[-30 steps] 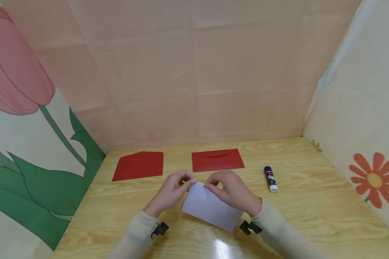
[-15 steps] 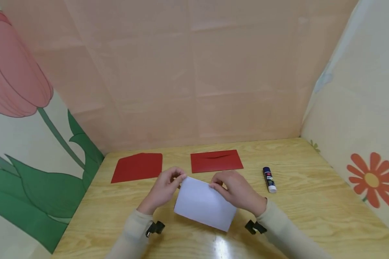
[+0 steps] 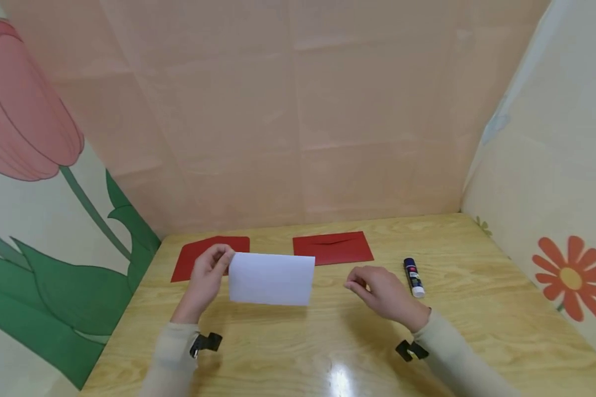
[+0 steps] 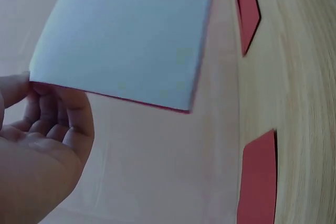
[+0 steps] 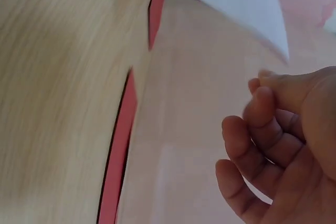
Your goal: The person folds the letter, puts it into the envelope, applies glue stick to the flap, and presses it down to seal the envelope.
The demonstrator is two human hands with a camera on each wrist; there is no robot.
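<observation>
**White sheet (image 3: 272, 280) held up by one corner**

We find the left hand (image 3: 207, 278) pinching the sheet's upper-left corner, raised above the tabletop (image 3: 273, 347) and partly masking the left red envelope (image 3: 191, 262). The right hand (image 3: 382, 293) hangs apart from the sheet, fingers loosely curled, gripping nothing. The sheet bows slightly. We judge a light pinch near the edge least likely to crease it; supporting the free end would steady it.

Creased pink backdrop (image 3: 298, 110), wooden tabletop (image 3: 477, 320)
</observation>
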